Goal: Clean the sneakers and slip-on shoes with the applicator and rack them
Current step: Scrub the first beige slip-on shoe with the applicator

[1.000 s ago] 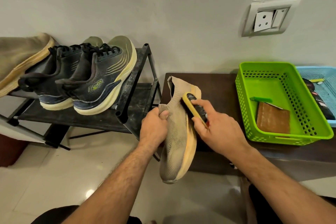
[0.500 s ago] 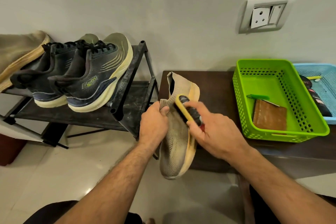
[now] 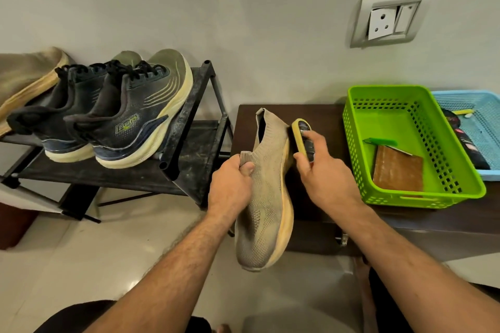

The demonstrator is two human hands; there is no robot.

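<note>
My left hand (image 3: 231, 184) grips the knit collar of a beige slip-on shoe (image 3: 266, 197), held toe down over the floor with its pale orange sole facing right. My right hand (image 3: 322, 167) holds the yellow and black applicator (image 3: 302, 135) against the sole's edge near the heel. Two dark sneakers (image 3: 119, 116) with cream soles stand side by side on the black shoe rack (image 3: 189, 121). A second beige slip-on (image 3: 24, 78) lies on the rack at the far left, partly cut off by the frame.
A dark wooden table (image 3: 319, 121) stands right of the rack. On it sit a green basket (image 3: 460, 184) holding a brown pad and a green-handled item, and a blue basket (image 3: 484, 105) with dark items. A wall socket (image 3: 389, 19) is above. The floor is pale tile.
My right hand has slid the applicator from the upper knit side across to the sole's edge by the heel. The shoe stays in my left hand.
</note>
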